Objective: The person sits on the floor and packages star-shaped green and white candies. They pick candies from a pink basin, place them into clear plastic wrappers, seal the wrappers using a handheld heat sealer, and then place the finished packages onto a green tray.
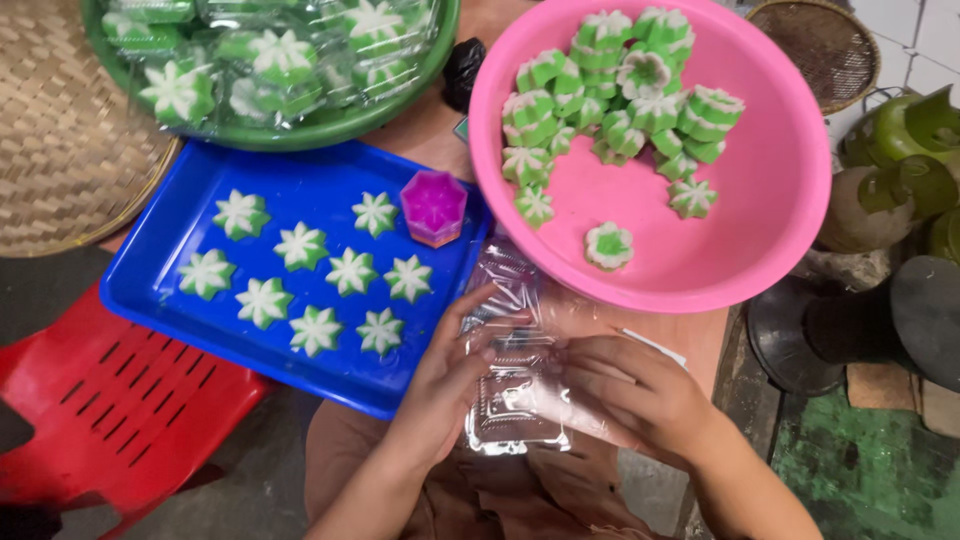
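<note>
In the head view, both hands meet over a stack of clear, thin plastic clamshell packs (515, 385) lying at the near edge of the brown table (700, 335), just in front of the person's lap. The left hand (450, 375) rests on the left side of the packs with its fingers curled onto the plastic, thumb and forefinger pinching a sheet of it; the right hand (640, 390) presses on the right side, fingers bent and closed on the same clear plastic. Left of the hands lies a blue rectangular plastic tray (160, 290) bearing ten green-and-white flower-shaped cakes (302, 246) set apart in loose rows, with a small purple faceted plastic mould (434, 207) standing at the tray's far right corner. Beyond the hands sits a round pink plastic basin (780, 180) heaped with more of the same cakes. At the top, a green round basin (330, 130) holds cakes already sealed in clear packs. A woven bamboo tray (60, 130) lies at the far left, and a red slotted plastic stool (110, 410) stands below the blue tray.
</note>
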